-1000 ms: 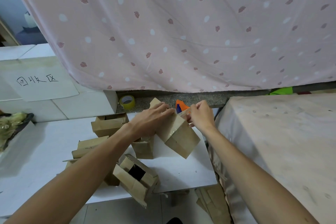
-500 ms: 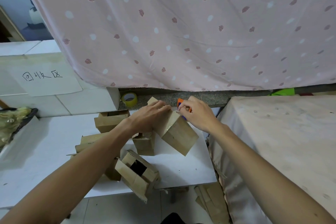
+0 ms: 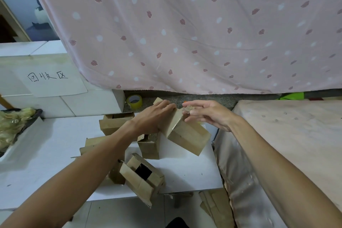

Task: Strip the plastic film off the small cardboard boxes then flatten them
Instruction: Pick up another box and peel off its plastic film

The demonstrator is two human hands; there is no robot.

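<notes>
Since a moment ago your right hand (image 3: 209, 114) has lifted off the box (image 3: 187, 135) at centre frame, pinching a scrap of film (image 3: 187, 108), while your left hand (image 3: 155, 116) presses flat on its top; the cardboard looks light and stiff, so hold it by the edges.

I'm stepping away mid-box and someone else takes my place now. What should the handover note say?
Left hand: fingers laid flat on the tilted box, steadying it on the white table.
Right hand: pinches a scrap of film at that box's top edge.
Done: flattened cardboard lies below the table edge.
Left: finish stripping this box and flatten it, then do the upright box and the open box.
</notes>
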